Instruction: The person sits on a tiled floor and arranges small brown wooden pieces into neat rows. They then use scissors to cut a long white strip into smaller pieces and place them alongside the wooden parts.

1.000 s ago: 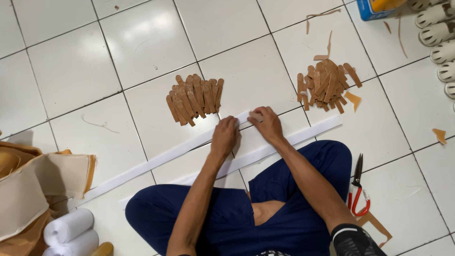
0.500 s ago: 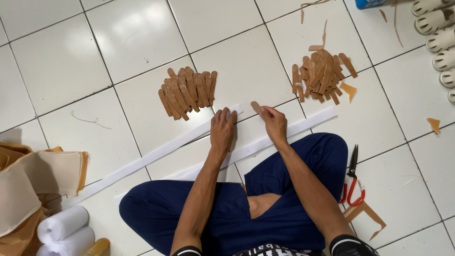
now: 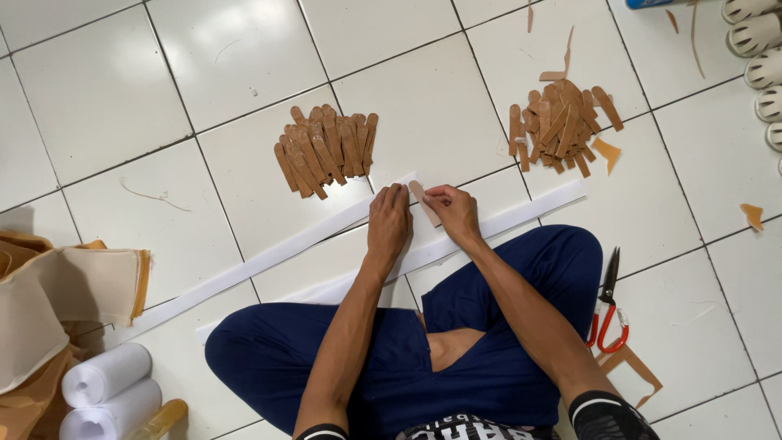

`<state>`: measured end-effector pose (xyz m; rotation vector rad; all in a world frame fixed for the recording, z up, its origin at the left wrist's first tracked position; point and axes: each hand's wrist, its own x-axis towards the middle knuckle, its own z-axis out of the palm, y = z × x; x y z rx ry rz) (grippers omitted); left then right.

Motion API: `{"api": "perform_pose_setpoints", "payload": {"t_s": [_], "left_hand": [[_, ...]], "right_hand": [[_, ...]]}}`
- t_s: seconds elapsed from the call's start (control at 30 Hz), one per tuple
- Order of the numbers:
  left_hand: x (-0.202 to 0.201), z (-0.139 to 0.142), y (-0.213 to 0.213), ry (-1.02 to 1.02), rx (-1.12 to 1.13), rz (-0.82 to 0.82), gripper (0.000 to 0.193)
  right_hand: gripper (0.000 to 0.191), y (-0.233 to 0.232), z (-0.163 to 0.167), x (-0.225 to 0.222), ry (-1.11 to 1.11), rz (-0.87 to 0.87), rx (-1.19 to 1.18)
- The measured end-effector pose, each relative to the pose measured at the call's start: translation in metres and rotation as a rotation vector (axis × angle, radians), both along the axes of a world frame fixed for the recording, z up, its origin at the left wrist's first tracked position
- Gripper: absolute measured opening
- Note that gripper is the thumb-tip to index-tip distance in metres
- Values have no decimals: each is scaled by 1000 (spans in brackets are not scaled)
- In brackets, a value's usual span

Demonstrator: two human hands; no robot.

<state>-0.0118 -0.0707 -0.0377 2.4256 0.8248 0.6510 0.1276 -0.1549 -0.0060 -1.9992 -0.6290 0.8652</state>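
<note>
I sit cross-legged on a white tiled floor. My left hand (image 3: pixel 388 222) lies flat, fingers together, pressing on a long white strip (image 3: pixel 244 273) that runs diagonally across the floor. My right hand (image 3: pixel 453 212) pinches a small tan strip piece (image 3: pixel 420 197) between thumb and fingers, right beside my left hand, over the end of the white strip. A second white strip (image 3: pixel 521 212) runs under my right wrist toward the right.
A fanned pile of tan strips (image 3: pixel 326 151) lies beyond my hands; a second, messier pile (image 3: pixel 562 122) lies to the right. Red-handled scissors (image 3: pixel 607 314) rest by my right knee. White rolls (image 3: pixel 106 387) and tan fabric (image 3: pixel 49 293) sit at left. Tan scraps (image 3: pixel 753 215) dot the floor.
The view has shifted slightly. My right hand now holds a tan piece raised at the fingertips next to my left hand, which stays pressed on the white strip.
</note>
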Motion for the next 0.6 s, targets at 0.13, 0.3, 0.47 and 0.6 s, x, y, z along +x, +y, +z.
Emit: {"api": "perform_pose_setpoints", "payload": {"t_s": [0.13,0.3,0.47,0.6], "left_hand": [[0,-1,1,-40,-11,11,35],[-2,-6,1,-63,8,20,34],[-4,-8,2,-70,-7,21,35],[-3,-6,2,-74,-8,22,35]], "right_hand": [[24,5,3,-1,-25,-5,-12],[24,9,6,-6,-54,-8,-40],[25,12,7,-7,-80,-17,-63],[25,14,7,-7,-97,-17,-71]]}}
